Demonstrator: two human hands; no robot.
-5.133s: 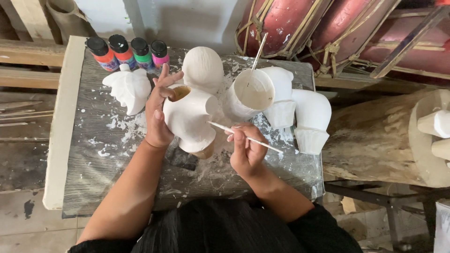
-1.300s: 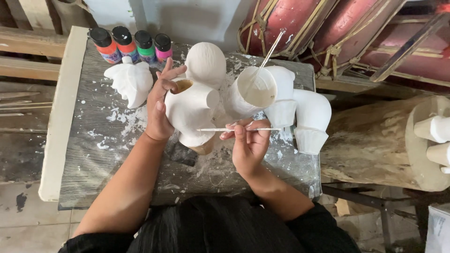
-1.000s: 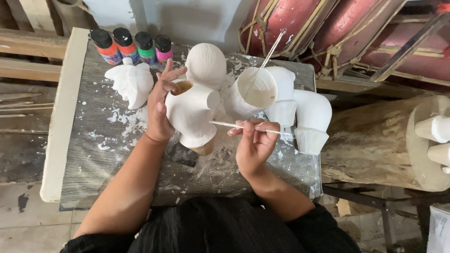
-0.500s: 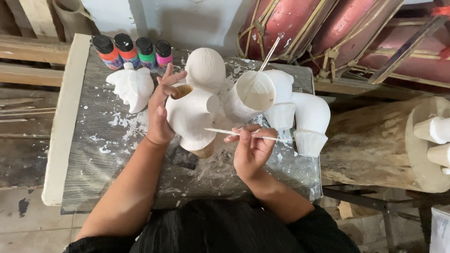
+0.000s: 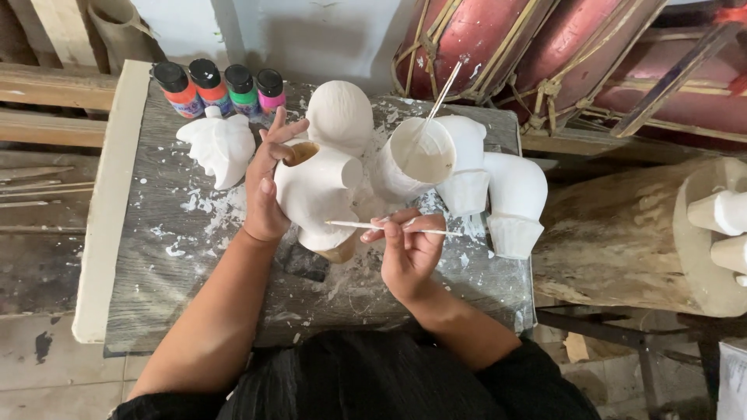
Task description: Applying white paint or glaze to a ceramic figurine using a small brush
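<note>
At ten o'clock on the worktop (image 5: pixel 148 257) stood four paint bottles (image 5: pixel 218 89), with a white casting (image 5: pixel 219 148) just below them. Toward the centre, the left hand (image 5: pixel 268 190) was clamped around a white figure (image 5: pixel 315 194), its fingers spread over the figure's left side. At five o'clock from the figure, the right hand (image 5: pixel 408 253) pinched a thin brush (image 5: pixel 389 226), whose tip touched the figure. At two o'clock sat a cup (image 5: pixel 416 159) of white paint holding a stick, and beside it more white castings (image 5: pixel 510 198).
</note>
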